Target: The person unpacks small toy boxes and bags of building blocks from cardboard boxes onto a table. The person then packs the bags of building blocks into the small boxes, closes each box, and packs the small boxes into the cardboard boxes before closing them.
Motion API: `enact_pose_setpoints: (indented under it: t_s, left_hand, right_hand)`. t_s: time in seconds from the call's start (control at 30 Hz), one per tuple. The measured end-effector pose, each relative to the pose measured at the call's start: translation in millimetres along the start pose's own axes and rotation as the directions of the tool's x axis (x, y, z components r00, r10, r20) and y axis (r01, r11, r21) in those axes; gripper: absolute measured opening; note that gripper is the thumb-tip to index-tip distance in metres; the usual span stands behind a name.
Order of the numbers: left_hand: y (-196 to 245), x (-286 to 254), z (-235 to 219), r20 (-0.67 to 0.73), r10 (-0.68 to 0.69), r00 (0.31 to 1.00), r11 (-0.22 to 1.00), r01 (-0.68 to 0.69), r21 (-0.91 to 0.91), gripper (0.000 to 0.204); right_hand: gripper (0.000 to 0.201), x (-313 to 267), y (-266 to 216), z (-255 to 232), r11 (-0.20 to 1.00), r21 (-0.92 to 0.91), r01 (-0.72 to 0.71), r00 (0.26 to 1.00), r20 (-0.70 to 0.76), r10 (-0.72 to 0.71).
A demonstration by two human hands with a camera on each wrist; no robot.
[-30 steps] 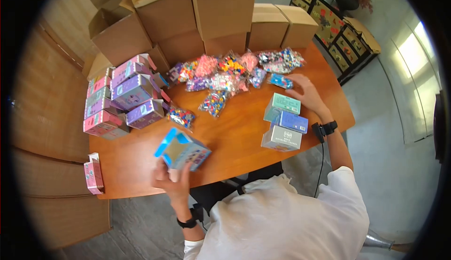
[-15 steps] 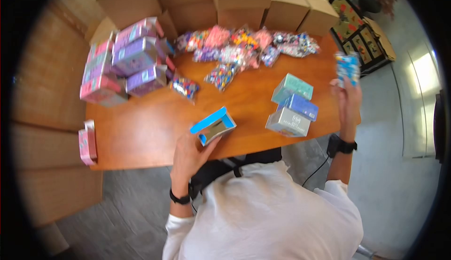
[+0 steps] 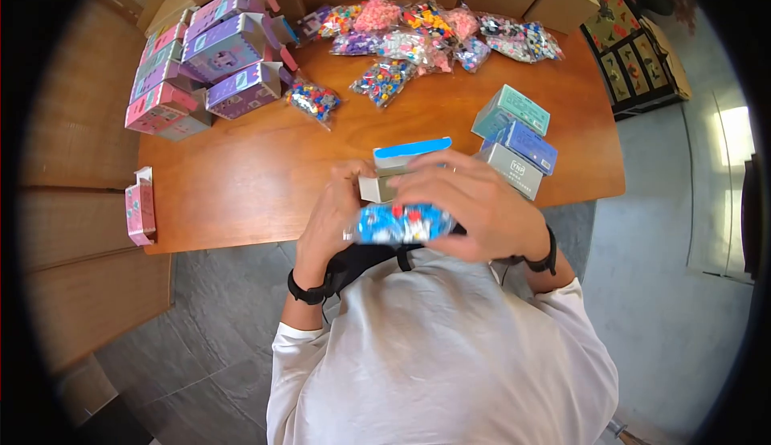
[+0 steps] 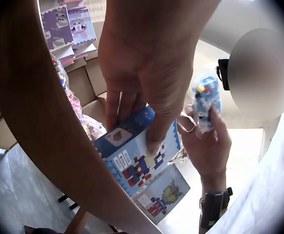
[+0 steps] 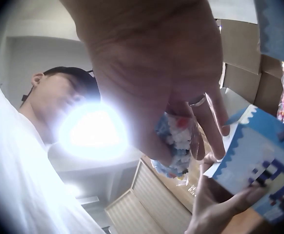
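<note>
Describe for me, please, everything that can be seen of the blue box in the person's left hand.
The blue box looks like thin printed card. Its light blue face shows a block figure in red, white and dark blue, with small white labels; a scalloped border runs along the open end, where flaps stand out. The left hand grips it, thumb across the printed face, by the table's near edge. The right hand, holding a bag of pieces, has its fingers at the open end.
</note>
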State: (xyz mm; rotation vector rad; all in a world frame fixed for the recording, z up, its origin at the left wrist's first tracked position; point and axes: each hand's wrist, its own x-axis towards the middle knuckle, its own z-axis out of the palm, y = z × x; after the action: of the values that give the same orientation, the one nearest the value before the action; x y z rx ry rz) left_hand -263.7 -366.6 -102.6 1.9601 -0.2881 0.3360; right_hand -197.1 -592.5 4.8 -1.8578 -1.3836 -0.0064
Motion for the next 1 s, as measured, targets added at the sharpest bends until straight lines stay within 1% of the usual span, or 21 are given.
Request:
enact_pose_setpoints:
  t_s: [0.03, 0.07, 0.1, 0.17, 0.23, 0.3, 0.33, 0.4, 0.47, 0.53, 0.6, 0.63, 0.7, 0.73, 0.8, 0.83, 0.87, 0.9, 0.93, 0.97, 1.0]
  left_hand:
    - [0, 1, -5, 0.05, 0.092, 0.994, 0.994, -0.095, 0.046, 0.066]
    - [4, -2, -2, 0.057, 0.024, 0.998, 0.998, -0.027, 0.053, 0.064]
    - [2, -3, -3, 0.046, 0.017, 0.999, 0.998, -0.019, 0.057, 0.064]
    - [-1, 2, -4, 0.067, 0.196, 0.978, 0.959, -0.206, 0.195, 0.062]
    - [4, 3, 2, 0.006, 0.151, 0.988, 0.979, -0.151, 0.137, 0.062]
    - [5, 0, 7, -0.077, 0.013, 0.997, 0.997, -0.007, 0.076, 0.061]
    - [5, 2, 7, -0.079, 0.013, 0.997, 0.997, -0.007, 0.073, 0.061]
    - [6, 6, 5, -0.049, 0.114, 0.992, 0.986, -0.107, 0.131, 0.062]
    - [4, 4, 7, -0.048, 0.102, 0.994, 0.983, -0.093, 0.159, 0.063]
    - [4, 5, 8, -0.046, 0.093, 0.995, 0.979, -0.083, 0.187, 0.064]
    - [7, 7, 8, -0.062, 0.148, 0.987, 0.964, -0.13, 0.233, 0.062]
    - [7, 6, 8, -0.06, 0.148, 0.987, 0.964, -0.13, 0.234, 0.062]
    - [6, 4, 10, -0.045, 0.061, 0.997, 0.982, -0.052, 0.183, 0.062]
    - [5, 2, 10, -0.045, 0.061, 0.997, 0.982, -0.052, 0.184, 0.062]
    - [4, -2, 10, 0.021, -0.101, 0.995, 0.99, 0.099, 0.104, 0.066]
    - [9, 0, 9, 0.018, -0.103, 0.995, 0.989, 0.1, 0.106, 0.066]
    - [16, 4, 8, -0.066, 0.084, 0.994, 0.977, -0.069, 0.202, 0.065]
    - [20, 6, 7, -0.129, 0.275, 0.953, 0.924, -0.224, 0.31, 0.065]
    - [15, 5, 7, -0.133, 0.273, 0.953, 0.924, -0.221, 0.312, 0.065]
    - [6, 4, 8, -0.099, 0.242, 0.965, 0.957, -0.221, 0.188, 0.058]
    - [1, 3, 9, -0.06, 0.216, 0.975, 0.975, -0.213, 0.06, 0.051]
  right_hand:
    - [0.05, 3, 4, -1, 1.0, 0.006, 0.01, 1.0, 0.006, -0.01]
    - [0.05, 5, 7, -3, 0.999, -0.025, -0.029, 0.999, 0.034, 0.03]
    - [0.05, 6, 10, -4, 0.996, -0.057, -0.068, 0.996, 0.062, 0.071]
    - [0.053, 6, 10, -12, 0.995, -0.091, -0.045, 0.996, 0.07, 0.051]
    - [0.049, 8, 5, -24, 0.97, -0.223, -0.094, 0.991, 0.072, 0.113]
    - [0.049, 8, 2, -31, 0.968, -0.235, -0.086, 0.994, 0.052, 0.101]
    - [0.048, 7, -2, -34, 0.965, -0.245, -0.094, 0.99, 0.081, 0.117]
    - [0.047, 6, -3, -36, 0.961, -0.256, -0.106, 0.984, 0.11, 0.137]
    - [0.044, 5, -1, -36, 0.952, -0.302, -0.045, 0.991, 0.106, 0.081]
    - [0.044, 4, 1, -39, 0.94, -0.336, -0.063, 0.99, 0.101, 0.102]
    - [0.044, 3, 1, -39, 0.928, -0.366, -0.076, 0.988, 0.098, 0.12]
    - [0.04, 3, 0, -37, 0.929, -0.355, -0.102, 0.982, 0.112, 0.15]
    - [0.037, 3, 1, -31, 0.931, -0.342, -0.127, 0.976, 0.124, 0.179]
    - [0.035, 3, 3, -27, 0.946, -0.297, -0.132, 0.981, 0.097, 0.167]
    - [0.032, 1, 5, -24, 0.96, -0.249, -0.131, 0.986, 0.07, 0.153]
    - [0.031, -2, 4, -25, 0.953, -0.203, -0.225, 0.972, 0.027, 0.235]
    - [0.03, -4, 3, -24, 0.936, -0.153, -0.317, 0.948, -0.011, 0.319]
    - [0.03, -7, 2, -20, 0.937, -0.151, -0.314, 0.949, -0.007, 0.316]
    - [0.033, -10, 1, -14, 0.912, -0.123, -0.391, 0.915, -0.159, 0.371]
    - [0.036, -13, 1, -8, 0.883, -0.082, -0.462, 0.855, -0.304, 0.42]
    - [0.036, -15, 0, -2, 0.883, -0.082, -0.461, 0.857, -0.3, 0.42]
